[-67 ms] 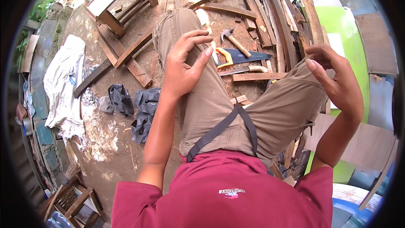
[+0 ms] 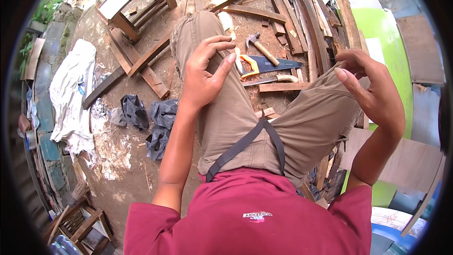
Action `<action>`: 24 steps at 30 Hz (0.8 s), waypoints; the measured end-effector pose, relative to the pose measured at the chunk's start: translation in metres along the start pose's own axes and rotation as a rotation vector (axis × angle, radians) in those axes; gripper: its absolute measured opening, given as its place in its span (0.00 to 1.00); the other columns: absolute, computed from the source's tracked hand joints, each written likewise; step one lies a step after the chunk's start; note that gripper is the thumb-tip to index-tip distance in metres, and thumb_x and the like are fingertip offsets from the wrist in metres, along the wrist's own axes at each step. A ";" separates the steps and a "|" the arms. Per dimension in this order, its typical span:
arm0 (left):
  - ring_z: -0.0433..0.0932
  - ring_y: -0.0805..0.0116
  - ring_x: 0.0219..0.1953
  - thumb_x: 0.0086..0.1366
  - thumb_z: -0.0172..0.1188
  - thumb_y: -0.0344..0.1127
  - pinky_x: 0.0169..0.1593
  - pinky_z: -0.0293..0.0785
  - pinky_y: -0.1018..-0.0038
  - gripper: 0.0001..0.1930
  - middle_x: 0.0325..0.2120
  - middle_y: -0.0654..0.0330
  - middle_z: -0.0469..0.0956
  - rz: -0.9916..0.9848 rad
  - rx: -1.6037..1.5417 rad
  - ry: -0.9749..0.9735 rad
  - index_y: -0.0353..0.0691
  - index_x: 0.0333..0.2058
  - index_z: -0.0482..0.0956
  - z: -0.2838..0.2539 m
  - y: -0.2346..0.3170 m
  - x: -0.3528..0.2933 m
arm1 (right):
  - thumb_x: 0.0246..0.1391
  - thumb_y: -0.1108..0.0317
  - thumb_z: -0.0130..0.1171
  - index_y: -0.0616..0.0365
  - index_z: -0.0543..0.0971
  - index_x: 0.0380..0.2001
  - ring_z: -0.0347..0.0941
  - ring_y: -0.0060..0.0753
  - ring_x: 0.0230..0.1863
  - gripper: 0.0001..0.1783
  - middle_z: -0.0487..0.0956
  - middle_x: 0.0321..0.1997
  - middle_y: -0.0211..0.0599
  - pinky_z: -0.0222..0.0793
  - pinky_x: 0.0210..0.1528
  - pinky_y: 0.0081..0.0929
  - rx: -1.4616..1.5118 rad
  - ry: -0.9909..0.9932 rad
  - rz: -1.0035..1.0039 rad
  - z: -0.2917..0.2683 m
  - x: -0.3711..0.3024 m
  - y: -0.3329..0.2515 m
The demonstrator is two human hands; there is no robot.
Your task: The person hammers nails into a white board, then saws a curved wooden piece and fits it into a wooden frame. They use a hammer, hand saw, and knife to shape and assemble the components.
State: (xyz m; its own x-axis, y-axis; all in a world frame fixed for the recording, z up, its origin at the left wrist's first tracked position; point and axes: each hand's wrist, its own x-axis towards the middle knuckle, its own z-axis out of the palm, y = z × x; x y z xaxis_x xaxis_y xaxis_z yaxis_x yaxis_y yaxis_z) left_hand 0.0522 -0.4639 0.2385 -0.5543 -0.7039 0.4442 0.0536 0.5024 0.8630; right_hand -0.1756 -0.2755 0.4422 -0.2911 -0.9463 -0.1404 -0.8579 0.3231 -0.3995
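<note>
Over my left thigh, my left hand (image 2: 207,73) is raised with thumb and fingers apart and nothing in it. My right hand (image 2: 368,82) hovers by my right knee, fingers curved and thumb spread, also holding nothing. On the ground beyond my lap lies a claw hammer (image 2: 263,49) with a wooden handle. Its handle end rests by the blue blade of a handsaw (image 2: 269,63) with an orange and white grip. Nearer to me is a large knife (image 2: 271,80) with a pale handle. Just below it sits a short wooden strip (image 2: 283,86).
Long wooden boards (image 2: 309,23) are piled at the far right. A wooden bench frame (image 2: 137,7) stands at the far left, near crossed planks (image 2: 148,59). Dark plastic bags (image 2: 163,113) and a white cloth (image 2: 73,94) lie at left. Wooden panels (image 2: 384,156) are at right.
My right hand has shifted slightly to the left, toward my lap. My left hand is nearly where it was.
</note>
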 end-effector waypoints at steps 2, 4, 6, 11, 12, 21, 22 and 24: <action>0.79 0.57 0.54 0.64 0.67 0.30 0.59 0.72 0.66 0.11 0.50 0.53 0.81 0.019 0.118 -0.018 0.37 0.46 0.84 0.002 0.005 -0.003 | 0.65 0.64 0.62 0.67 0.78 0.50 0.78 0.29 0.41 0.17 0.82 0.39 0.40 0.72 0.49 0.27 0.012 0.036 -0.032 -0.006 0.003 0.000; 0.79 0.59 0.54 0.65 0.66 0.30 0.59 0.72 0.66 0.11 0.50 0.54 0.81 0.025 0.252 -0.018 0.37 0.46 0.84 0.000 0.007 -0.009 | 0.63 0.60 0.64 0.64 0.80 0.42 0.77 0.32 0.33 0.16 0.81 0.31 0.41 0.73 0.40 0.28 0.046 0.224 -0.169 0.002 0.012 0.011; 0.80 0.59 0.54 0.64 0.66 0.29 0.59 0.72 0.66 0.11 0.50 0.54 0.82 0.046 0.345 0.007 0.37 0.45 0.84 0.002 0.007 -0.007 | 0.66 0.61 0.63 0.66 0.80 0.41 0.76 0.25 0.35 0.16 0.80 0.32 0.36 0.71 0.43 0.24 0.095 0.327 -0.188 -0.008 0.018 0.015; 0.79 0.54 0.51 0.62 0.68 0.29 0.57 0.72 0.63 0.11 0.47 0.55 0.82 0.020 0.381 0.071 0.38 0.43 0.84 -0.002 0.015 -0.012 | 0.69 0.60 0.60 0.65 0.82 0.41 0.72 0.19 0.33 0.16 0.78 0.31 0.28 0.69 0.41 0.19 0.337 0.620 -0.243 -0.017 0.027 0.044; 0.79 0.54 0.51 0.61 0.68 0.29 0.57 0.72 0.63 0.11 0.47 0.55 0.82 0.024 0.392 0.072 0.38 0.43 0.84 -0.004 0.017 -0.014 | 0.69 0.60 0.59 0.66 0.82 0.41 0.73 0.20 0.33 0.16 0.77 0.31 0.29 0.69 0.40 0.19 0.406 0.605 -0.246 -0.016 0.029 0.052; 0.81 0.66 0.49 0.71 0.56 0.24 0.42 0.82 0.73 0.10 0.46 0.50 0.81 -0.107 -0.162 0.400 0.29 0.48 0.80 -0.065 0.036 -0.043 | 0.69 0.62 0.59 0.66 0.81 0.41 0.77 0.20 0.33 0.14 0.81 0.31 0.31 0.73 0.37 0.22 0.626 0.117 -0.184 0.061 0.149 0.080; 0.81 0.67 0.46 0.72 0.55 0.26 0.36 0.81 0.75 0.10 0.45 0.50 0.82 -0.117 -0.128 0.459 0.29 0.48 0.80 -0.080 0.033 -0.041 | 0.70 0.64 0.58 0.66 0.80 0.42 0.75 0.18 0.32 0.13 0.80 0.31 0.29 0.72 0.37 0.20 0.602 0.061 -0.187 0.074 0.169 0.089; 0.82 0.68 0.42 0.74 0.53 0.28 0.32 0.80 0.76 0.11 0.43 0.51 0.83 -0.162 -0.114 0.567 0.30 0.48 0.80 -0.120 0.025 -0.028 | 0.70 0.66 0.57 0.64 0.79 0.41 0.73 0.15 0.31 0.10 0.78 0.29 0.24 0.71 0.36 0.19 0.598 -0.024 -0.210 0.105 0.209 0.099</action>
State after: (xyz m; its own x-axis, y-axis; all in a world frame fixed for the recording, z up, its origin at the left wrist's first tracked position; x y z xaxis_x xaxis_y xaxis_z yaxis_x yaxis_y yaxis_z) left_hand 0.1687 -0.4920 0.2770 -0.0352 -0.9408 0.3371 0.1121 0.3315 0.9368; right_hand -0.2767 -0.4409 0.2780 -0.1267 -0.9917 -0.0209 -0.5090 0.0831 -0.8567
